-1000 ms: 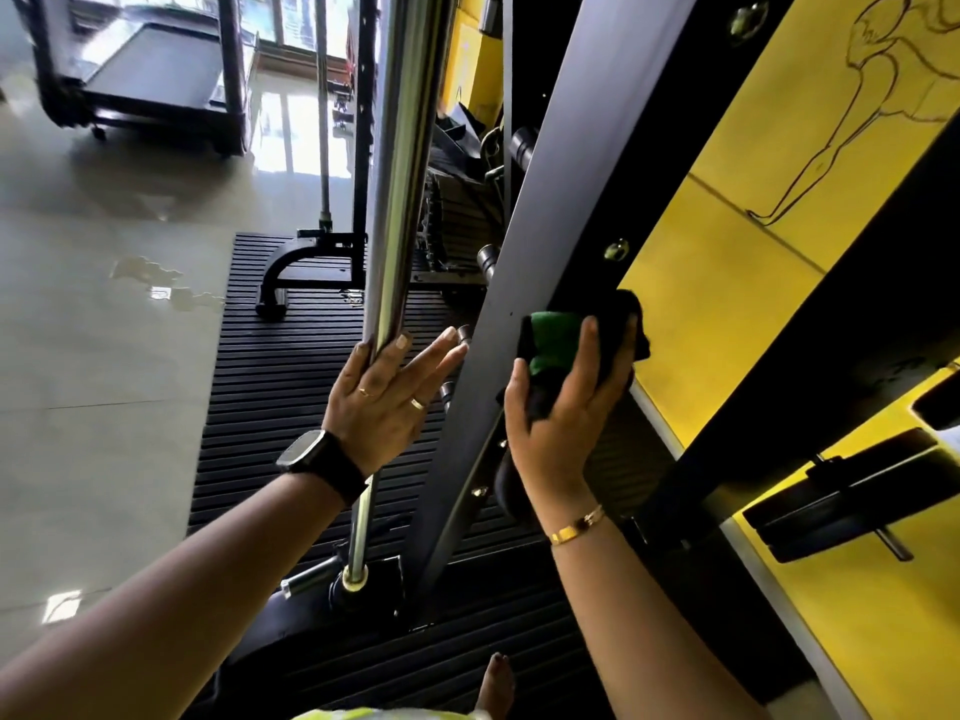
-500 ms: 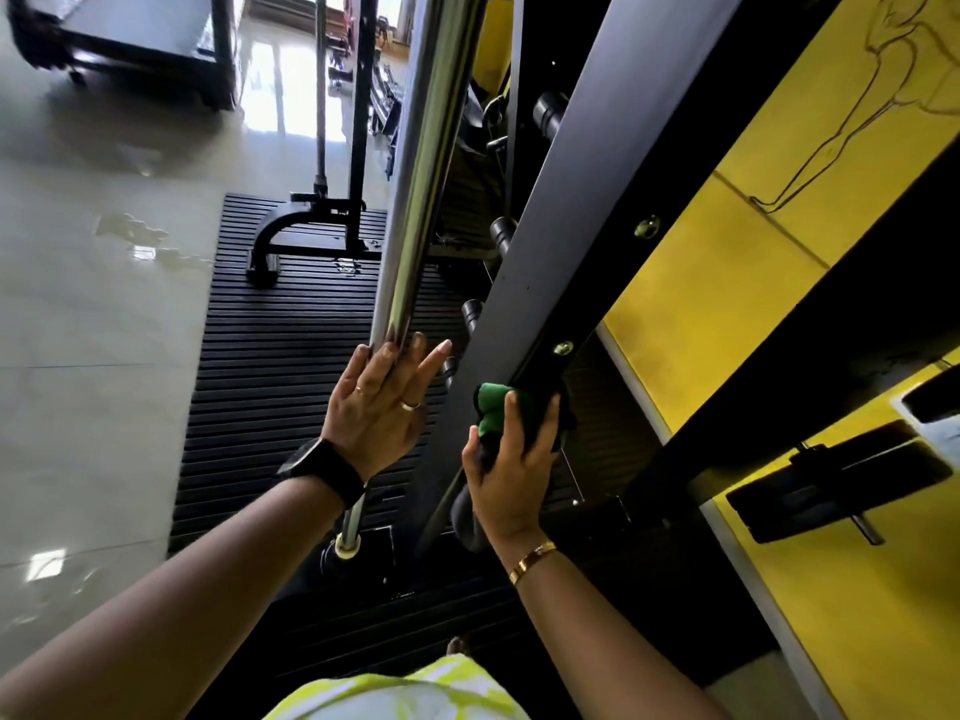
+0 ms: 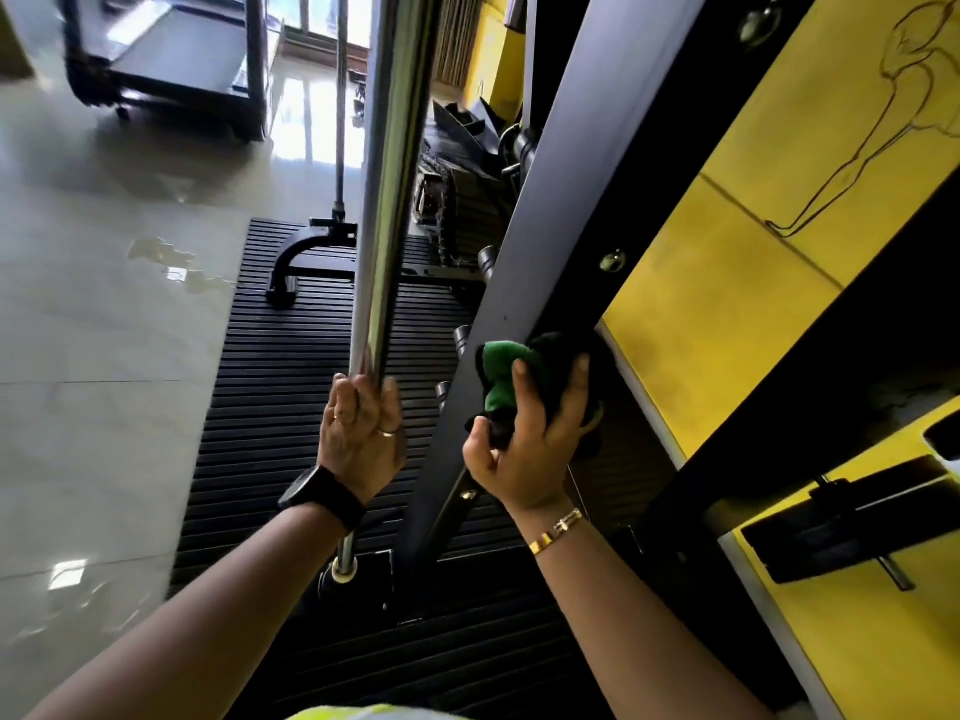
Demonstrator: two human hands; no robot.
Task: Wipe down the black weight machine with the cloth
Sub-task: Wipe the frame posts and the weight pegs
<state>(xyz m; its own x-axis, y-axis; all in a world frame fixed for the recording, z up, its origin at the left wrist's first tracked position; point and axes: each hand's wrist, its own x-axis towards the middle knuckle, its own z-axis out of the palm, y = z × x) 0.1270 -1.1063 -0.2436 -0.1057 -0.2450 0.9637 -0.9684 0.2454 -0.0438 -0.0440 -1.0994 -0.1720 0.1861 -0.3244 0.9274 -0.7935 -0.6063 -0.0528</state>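
Note:
The black weight machine's slanted upright [image 3: 540, 200] runs from top right down to the floor mat. My right hand [image 3: 530, 449] grips a bunched green and black cloth [image 3: 506, 363] and presses it against the upright's right edge, low on the post. My left hand [image 3: 361, 433], with a ring and a black watch, curls its fingers round the chrome guide rod [image 3: 387, 200] beside the upright.
A ribbed black rubber mat [image 3: 270, 407] lies under the machine. Yellow wall panels [image 3: 727, 283] with black beams stand at the right. A black curved foot [image 3: 296, 262] sits on the mat behind. A treadmill [image 3: 166, 59] stands far left on the glossy tiled floor, with a small puddle [image 3: 171, 262].
My right hand slid the cloth down the upright, then back up a little. My left hand went from fingers laid flat against the chrome rod to curled round it.

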